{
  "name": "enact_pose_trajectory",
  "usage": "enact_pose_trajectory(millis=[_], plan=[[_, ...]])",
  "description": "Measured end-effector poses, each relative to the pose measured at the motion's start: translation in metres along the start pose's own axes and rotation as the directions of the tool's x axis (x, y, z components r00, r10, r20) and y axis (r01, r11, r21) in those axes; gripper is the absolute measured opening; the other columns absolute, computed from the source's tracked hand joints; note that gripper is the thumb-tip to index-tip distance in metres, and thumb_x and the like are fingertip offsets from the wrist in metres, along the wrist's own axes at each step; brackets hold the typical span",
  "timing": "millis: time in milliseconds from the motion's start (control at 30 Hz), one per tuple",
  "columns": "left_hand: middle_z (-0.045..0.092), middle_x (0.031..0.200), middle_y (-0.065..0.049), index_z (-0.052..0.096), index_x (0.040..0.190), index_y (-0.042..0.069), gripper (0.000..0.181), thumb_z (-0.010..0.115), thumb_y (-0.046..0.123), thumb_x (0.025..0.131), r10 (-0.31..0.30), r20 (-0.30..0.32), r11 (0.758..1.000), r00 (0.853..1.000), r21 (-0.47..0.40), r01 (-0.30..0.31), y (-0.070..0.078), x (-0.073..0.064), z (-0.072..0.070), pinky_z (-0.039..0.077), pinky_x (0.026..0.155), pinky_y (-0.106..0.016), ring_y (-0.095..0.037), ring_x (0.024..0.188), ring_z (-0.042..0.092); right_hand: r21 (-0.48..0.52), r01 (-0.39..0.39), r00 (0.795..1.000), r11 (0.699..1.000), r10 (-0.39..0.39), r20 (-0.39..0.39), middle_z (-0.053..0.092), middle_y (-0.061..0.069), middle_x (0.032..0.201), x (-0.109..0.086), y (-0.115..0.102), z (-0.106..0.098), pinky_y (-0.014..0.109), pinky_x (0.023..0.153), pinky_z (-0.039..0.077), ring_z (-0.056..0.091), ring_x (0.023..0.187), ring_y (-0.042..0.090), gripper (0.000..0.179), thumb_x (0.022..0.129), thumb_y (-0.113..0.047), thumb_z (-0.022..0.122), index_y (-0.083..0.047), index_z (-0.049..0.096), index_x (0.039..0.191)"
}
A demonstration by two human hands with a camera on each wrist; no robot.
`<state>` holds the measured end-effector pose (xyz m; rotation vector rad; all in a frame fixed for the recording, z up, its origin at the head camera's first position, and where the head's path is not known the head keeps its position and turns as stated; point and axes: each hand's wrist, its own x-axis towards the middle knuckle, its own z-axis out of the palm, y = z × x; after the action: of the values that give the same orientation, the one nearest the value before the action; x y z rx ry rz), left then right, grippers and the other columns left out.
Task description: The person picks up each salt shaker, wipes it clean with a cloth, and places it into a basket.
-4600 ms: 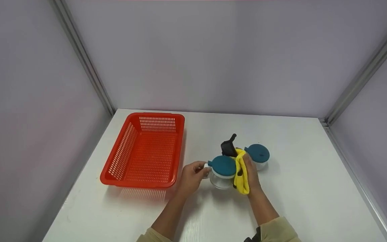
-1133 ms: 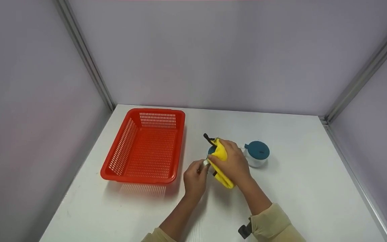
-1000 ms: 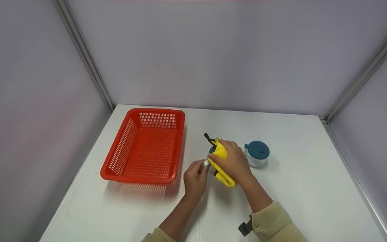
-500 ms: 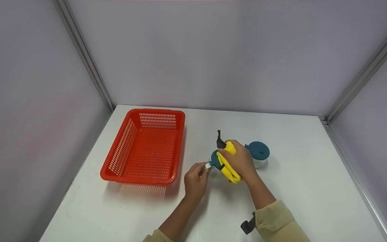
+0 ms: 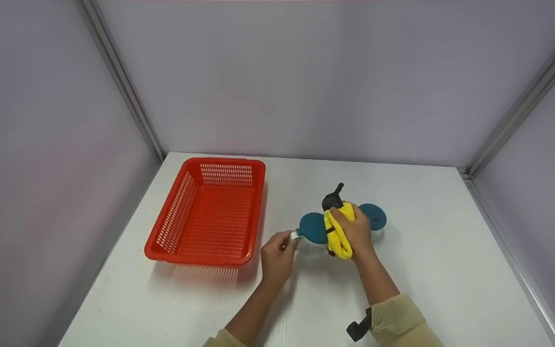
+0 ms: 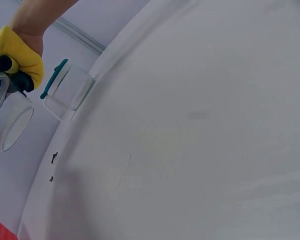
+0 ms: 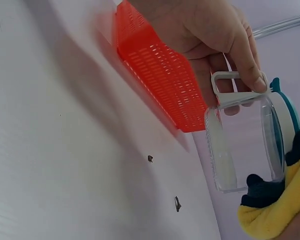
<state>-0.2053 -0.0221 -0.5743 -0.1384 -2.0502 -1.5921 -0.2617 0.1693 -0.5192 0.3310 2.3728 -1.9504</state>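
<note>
My left hand point(image 5: 277, 260) pinches the white handle point(image 7: 225, 82) of a clear jar point(image 7: 240, 145) between thumb and fingers. The jar has a teal lid point(image 5: 312, 228) and is raised over the table. My right hand point(image 5: 357, 229) grips a folded yellow cloth point(image 5: 339, 233) with black parts, pressed against the jar's right side and lid edge. A black piece with a thin stem point(image 5: 333, 198) sticks out past the cloth's far end. A second clear jar point(image 6: 72, 87) with a teal lid stands on the table, partly hidden behind my right hand in the head view.
A red perforated basket point(image 5: 253, 243) stands on the white table point(image 5: 427, 270) to the left of my left hand. Small dark marks point(image 7: 177, 204) show on the table in the right wrist view. Pale wall panels point(image 5: 277, 82) enclose the table's back and sides.
My right hand and the cloth have moved right, from over the lid near the handle to the jar's far side. More of the teal lid shows. My left hand keeps hold of the handle.
</note>
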Motion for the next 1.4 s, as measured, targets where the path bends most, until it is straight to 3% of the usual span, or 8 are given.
enact_pose_trajectory(millis=[200,367,667,933,1100,1400], plan=[[0.072,0.092,-0.006,0.073,0.102,0.006,0.014,0.073,0.01,0.088,-0.064,-0.037,0.996,0.997,-0.06,0.062,0.0,0.002,-0.001,0.058,0.07,-0.021,-0.013,0.078,0.063,0.154,-0.031,0.999,0.988,0.028,0.019,0.053,0.009,0.117,-0.005,0.009,0.001,0.026,0.084,0.055,0.056,0.102,0.022,0.073,0.083,-0.064,0.065,-0.021,0.046,0.139],[0.073,0.094,-0.007,0.073,0.103,0.006,0.015,0.073,0.008,0.088,-0.105,-0.041,0.993,0.994,-0.063,0.102,0.001,0.003,-0.005,0.058,0.073,-0.021,-0.015,0.081,0.064,0.163,-0.043,0.999,0.986,0.04,0.024,0.053,0.007,0.117,-0.008,0.016,0.001,0.025,0.085,0.054,0.055,0.103,0.021,0.074,0.082,-0.065,0.065,-0.022,0.045,0.139],[0.072,0.094,-0.006,0.073,0.104,0.007,0.015,0.073,0.007,0.088,-0.173,-0.035,0.983,0.984,-0.063,0.17,0.007,0.007,-0.01,0.057,0.074,-0.022,-0.016,0.083,0.062,0.1,0.001,1.0,0.995,-0.001,0.001,0.054,0.008,0.114,-0.013,0.021,-0.009,0.024,0.084,0.054,0.056,0.1,0.022,0.069,0.084,-0.062,0.065,-0.019,0.047,0.135],[0.073,0.102,-0.004,0.072,0.108,0.009,0.018,0.072,0.013,0.09,-0.191,-0.016,0.979,0.981,-0.079,0.189,0.005,0.01,-0.018,0.058,0.082,-0.026,-0.016,0.093,0.067,0.015,-0.002,1.0,1.0,0.002,-0.021,0.056,0.008,0.117,-0.017,0.031,-0.018,0.025,0.086,0.054,0.057,0.102,0.023,0.08,0.08,-0.069,0.064,-0.021,0.044,0.14],[0.073,0.099,-0.006,0.072,0.107,0.007,0.018,0.072,0.012,0.09,-0.193,-0.028,0.976,0.981,-0.109,0.189,0.006,0.013,-0.022,0.059,0.076,-0.026,-0.019,0.088,0.067,-0.068,0.083,0.996,0.994,-0.085,-0.028,0.058,0.006,0.119,-0.019,0.039,-0.023,0.025,0.087,0.053,0.057,0.102,0.022,0.077,0.082,-0.065,0.066,-0.021,0.046,0.141],[0.072,0.095,-0.004,0.072,0.105,0.008,0.017,0.073,0.01,0.089,-0.213,-0.077,0.973,0.974,-0.102,0.205,0.007,0.019,-0.028,0.06,0.074,-0.026,-0.019,0.087,0.067,-0.242,0.198,0.977,0.95,-0.21,-0.025,0.061,0.002,0.121,-0.024,0.047,-0.028,0.031,0.089,0.052,0.057,0.098,0.021,0.073,0.081,-0.066,0.066,-0.023,0.05,0.139]])
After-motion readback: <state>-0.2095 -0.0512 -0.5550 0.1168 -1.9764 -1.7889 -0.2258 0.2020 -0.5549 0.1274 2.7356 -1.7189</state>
